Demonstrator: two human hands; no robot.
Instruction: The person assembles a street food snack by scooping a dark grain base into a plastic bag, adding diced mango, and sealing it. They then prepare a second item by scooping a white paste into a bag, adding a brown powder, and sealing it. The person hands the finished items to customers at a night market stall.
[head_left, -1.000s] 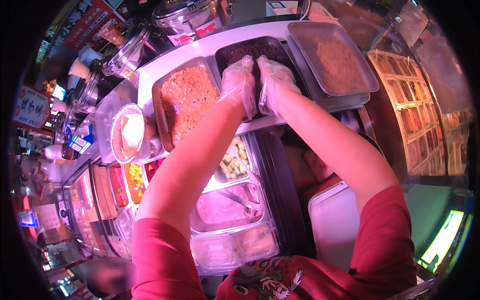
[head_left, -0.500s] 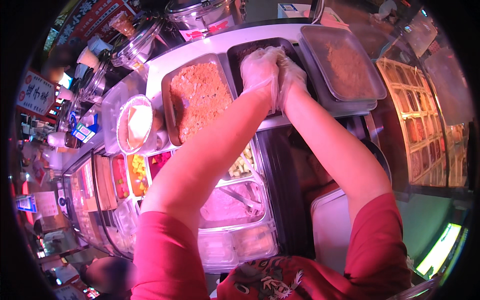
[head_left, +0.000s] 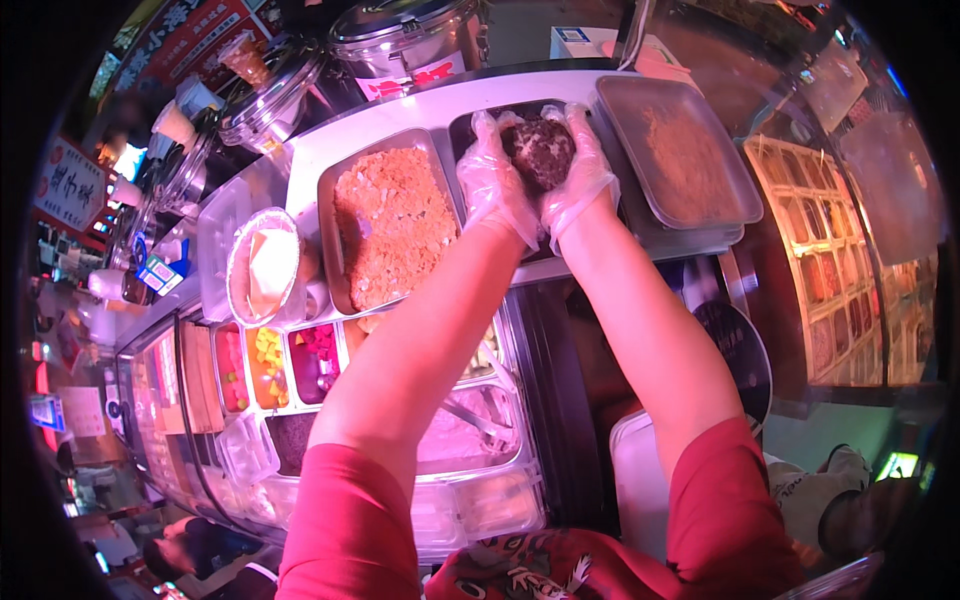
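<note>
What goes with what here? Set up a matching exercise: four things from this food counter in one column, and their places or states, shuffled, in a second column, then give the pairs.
Things:
1. dark ball
2. tray of orange crumbs
3. lidded tray
4. foil bowl

Places or states:
A. left of the orange crumbs, at the counter's left end
B. cupped between the left hand and the right hand, both in clear gloves
C. right of the hands, under a clear cover
D. open, just left of the hands

Pairs: 1-B, 2-D, 3-C, 4-A
</note>
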